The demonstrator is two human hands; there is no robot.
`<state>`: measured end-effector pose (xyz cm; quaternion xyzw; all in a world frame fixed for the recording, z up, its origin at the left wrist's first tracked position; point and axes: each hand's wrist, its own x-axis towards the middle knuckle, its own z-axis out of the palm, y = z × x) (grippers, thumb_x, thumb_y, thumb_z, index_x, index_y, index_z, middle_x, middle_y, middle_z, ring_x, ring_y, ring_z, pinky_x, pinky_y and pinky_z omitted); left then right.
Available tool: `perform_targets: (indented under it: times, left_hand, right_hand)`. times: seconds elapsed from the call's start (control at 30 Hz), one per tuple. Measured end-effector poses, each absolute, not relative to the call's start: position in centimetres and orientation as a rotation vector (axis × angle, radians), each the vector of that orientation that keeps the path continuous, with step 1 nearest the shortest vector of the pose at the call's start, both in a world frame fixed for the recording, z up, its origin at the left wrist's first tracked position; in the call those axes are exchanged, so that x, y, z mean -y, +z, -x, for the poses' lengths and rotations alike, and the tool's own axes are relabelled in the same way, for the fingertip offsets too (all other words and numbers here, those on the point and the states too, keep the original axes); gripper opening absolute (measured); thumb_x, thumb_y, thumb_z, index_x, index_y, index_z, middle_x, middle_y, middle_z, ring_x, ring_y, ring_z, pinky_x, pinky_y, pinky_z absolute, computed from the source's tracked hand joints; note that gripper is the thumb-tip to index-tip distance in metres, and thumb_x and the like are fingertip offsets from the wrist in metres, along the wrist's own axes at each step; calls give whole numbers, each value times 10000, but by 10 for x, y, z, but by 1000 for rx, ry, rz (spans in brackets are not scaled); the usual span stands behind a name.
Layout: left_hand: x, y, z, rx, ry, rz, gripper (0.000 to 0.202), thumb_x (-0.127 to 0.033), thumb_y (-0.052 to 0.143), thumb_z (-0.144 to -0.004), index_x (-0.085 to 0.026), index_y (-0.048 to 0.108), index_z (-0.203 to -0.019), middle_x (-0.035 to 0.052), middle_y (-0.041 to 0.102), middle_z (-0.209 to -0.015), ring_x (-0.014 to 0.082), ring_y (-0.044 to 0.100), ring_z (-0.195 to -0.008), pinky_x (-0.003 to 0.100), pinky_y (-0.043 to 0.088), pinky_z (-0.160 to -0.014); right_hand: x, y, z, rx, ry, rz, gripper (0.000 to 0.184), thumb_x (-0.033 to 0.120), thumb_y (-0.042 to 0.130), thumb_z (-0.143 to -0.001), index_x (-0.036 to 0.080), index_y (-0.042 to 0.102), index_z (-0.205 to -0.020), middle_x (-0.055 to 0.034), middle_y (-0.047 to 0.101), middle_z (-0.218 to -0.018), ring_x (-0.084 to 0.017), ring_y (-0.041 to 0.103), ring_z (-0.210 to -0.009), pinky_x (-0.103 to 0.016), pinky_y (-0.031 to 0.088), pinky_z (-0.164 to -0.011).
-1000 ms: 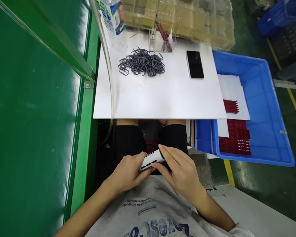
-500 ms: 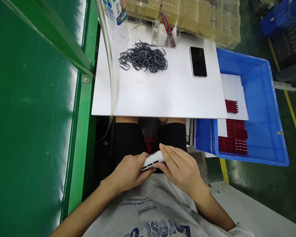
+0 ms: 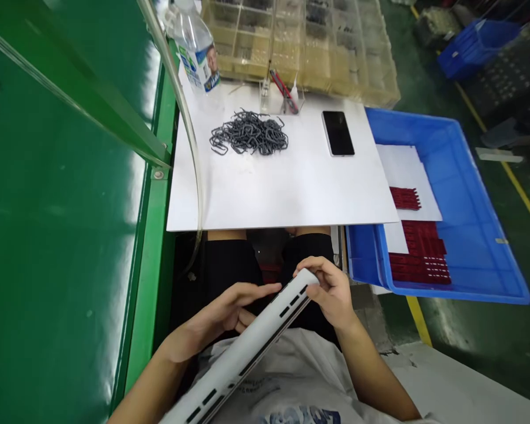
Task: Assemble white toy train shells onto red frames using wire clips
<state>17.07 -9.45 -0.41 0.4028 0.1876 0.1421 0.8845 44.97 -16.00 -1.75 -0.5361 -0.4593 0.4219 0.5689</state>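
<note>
Worktop [image 3: 274,194] white between green panel [image 3: 57,235] and blue crate [image 3: 477,176].

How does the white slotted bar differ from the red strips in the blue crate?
The white slotted bar is white, the red strips dark red. The bar is single and held tilted by the right hand; the strips are several, lying flat in the blue crate. Both are long and narrow.

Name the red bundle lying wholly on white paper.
The small red bundle on white paper; the larger red pile lies by the front wall of the blue crate.
</note>
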Motion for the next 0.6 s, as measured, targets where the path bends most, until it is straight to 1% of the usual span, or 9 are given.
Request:
perform_targets:
  times: [0.07, 0.1, 0.17, 0.23, 0.33, 0.4, 0.43, 0.53, 0.6]
  left_hand:
    - [93, -10, -161, -412, 369, -692, 1184, -1192, 591, -616, -321, 761, -1400, 216, 660, -1594, 466, 811, -1074, 534, 672, -759]
    - [92, -13, -157, -466, 391, -687, 1110, -1175, 593, -653, -335, 786, -1352, 192, 722, -1500, 432, 821, -989, 524, 670, -720]
    - [89, -19, -151, -588, 492, -782, 871, -1022, 728, -782, -356, 790, -1341, 140, 787, -1316, 318, 786, -800, 449, 641, -647]
    - [82, -23, -148, -669, 698, -982, 747, -859, 905, -777, -333, 798, -1297, 102, 790, -1169, 261, 731, -782, 391, 616, -673]
    - [69, -22, -150, -657, 1045, -1209, 686, -821, 991, -693, -273, 772, -1042, 25, 680, -871, 199, 614, -765, 314, 532, -688]
    - [64, -20, -155, -589, 1143, -1151, 662, -798, 978, -720, -251, 665, -924, -2, 594, -811, 181, 563, -760, 300, 503, -695]
    - [64, -19, -158, -556, 1149, -1074, 629, -733, 977, -752, -251, 606, -915, -4, 594, -839, 179, 579, -774, 293, 508, -696]
    - [71, -22, -164, -432, 1029, -835, 510, -487, 946, -888, -293, 509, -1065, -18, 686, -976, 136, 658, -686, 256, 555, -640]
    - [78, -32, -164, -368, 954, -760, 509, -409, 930, -941, -325, 485, -1175, -49, 709, -925, 93, 623, -549, 222, 551, -582]
  right_hand:
    - [157, -25, -446, 864, 1081, 1229, 553, 723, 885, -909, 209, 758, -1070, -33, 749, -908, -159, 691, -721, -239, 563, -604]
    - [158, -30, -442, 802, 1144, 1219, 557, 723, 904, -887, 206, 754, -1033, -20, 728, -883, -142, 657, -699, -225, 538, -594]
    - [160, -38, -432, 767, 1332, 1206, 582, 727, 945, -836, 196, 733, -949, 7, 690, -821, -115, 603, -659, -206, 500, -579]
    - [161, -41, -423, 855, 1590, 1190, 631, 757, 976, -774, 191, 726, -897, 18, 691, -774, -115, 610, -646, -209, 503, -584]
    - [146, -31, -422, 1222, 1812, 1192, 612, 751, 970, -785, 189, 801, -957, -18, 792, -839, -153, 713, -706, -238, 546, -625]
    - [116, -16, -432, 1516, 1616, 1248, 497, 667, 914, -907, 196, 837, -1044, -46, 838, -954, -165, 753, -774, -248, 549, -654]
    - [94, -8, -439, 1631, 1422, 1287, 422, 604, 878, -968, 199, 838, -1080, -53, 843, -1002, -163, 752, -793, -256, 548, -674]
    - [11, 13, -456, 1818, 777, 1508, 203, 390, 785, -1060, 197, 820, -1114, -58, 829, -1049, -166, 715, -810, -304, 553, -793]
    - [-48, 20, -461, 1805, 479, 1775, 133, 308, 753, -1065, 190, 805, -1094, -64, 819, -1052, -196, 717, -874, -329, 542, -875]
